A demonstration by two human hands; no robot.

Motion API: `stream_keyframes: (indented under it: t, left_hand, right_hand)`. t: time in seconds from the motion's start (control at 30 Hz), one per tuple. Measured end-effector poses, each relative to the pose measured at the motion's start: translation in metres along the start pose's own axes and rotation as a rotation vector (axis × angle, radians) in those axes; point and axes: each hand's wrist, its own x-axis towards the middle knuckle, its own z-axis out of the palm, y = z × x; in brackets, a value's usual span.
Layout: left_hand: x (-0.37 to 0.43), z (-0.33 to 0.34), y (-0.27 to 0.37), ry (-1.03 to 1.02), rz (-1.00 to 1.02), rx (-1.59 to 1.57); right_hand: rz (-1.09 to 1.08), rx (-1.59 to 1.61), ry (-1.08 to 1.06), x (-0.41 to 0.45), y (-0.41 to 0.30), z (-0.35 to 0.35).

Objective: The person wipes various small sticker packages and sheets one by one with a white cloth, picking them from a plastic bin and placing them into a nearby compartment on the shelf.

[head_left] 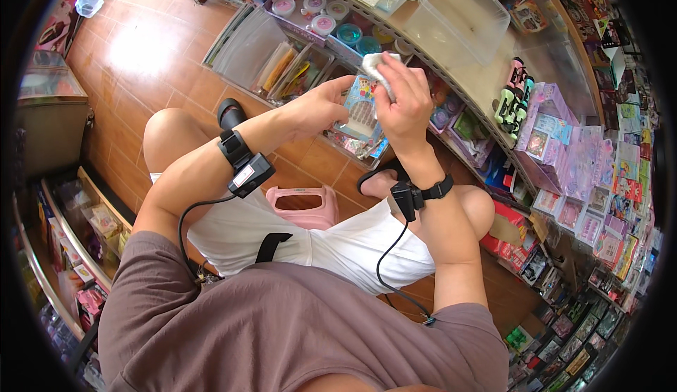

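My left hand [322,107] grips the left edge of a flat, light-blue printed package [364,107] with a clear lower part that shows rows of small items. In my right hand [404,98] is a folded white cloth or tissue [376,67], pressed between fingers and thumb over the package's upper right edge. Whether the right thumb also touches the package cannot be told. Both hands are in front of the low shelf, above the open plastic bins [304,74].
Round lidded tubs [349,34] fill a box under the metal shelf edge [449,82]. On the shelf are a clear plastic container [465,16], green and pink toy-like items [513,101] and a purple display box [545,133]. A pink plastic stool [330,207] is between my legs.
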Motion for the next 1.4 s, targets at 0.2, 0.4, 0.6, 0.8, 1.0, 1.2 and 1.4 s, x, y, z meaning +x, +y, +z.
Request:
stream_keyframes:
  t: [0.2, 0.4, 0.6, 0.8, 1.0, 1.2, 1.4]
  left_hand:
    - [0.005, -0.009, -0.009, 0.029, 0.009, -0.071]
    - [0.0, 0.001, 0.007, 0.037, 0.042, -0.214]
    - [0.01, -0.009, -0.002, 0.105, 0.155, -0.233]
    - [0.013, -0.012, -0.006, 0.163, 0.167, -0.291]
    - [0.014, -0.015, -0.011, 0.075, 0.193, -0.298]
    - [0.014, -0.018, -0.01, 0.023, 0.187, -0.445]
    - [0.016, -0.023, -0.011, 0.056, 0.149, -0.526]
  right_hand:
    - [-0.116, 0.068, -0.182, -0.005, -0.006, 0.008]
    - [0.034, 0.019, -0.119, 0.0, 0.004, 0.004]
    - [0.267, 0.024, -0.059, -0.002, 0.021, -0.003]
    - [0.299, 0.093, 0.038, 0.005, 0.011, -0.011]
    - [0.05, 0.035, -0.066, 0.003, 0.002, -0.007]
    - [0.029, 0.027, -0.105, 0.001, 0.002, -0.007]
    - [-0.084, -0.08, -0.119, 0.003, 0.003, -0.009]
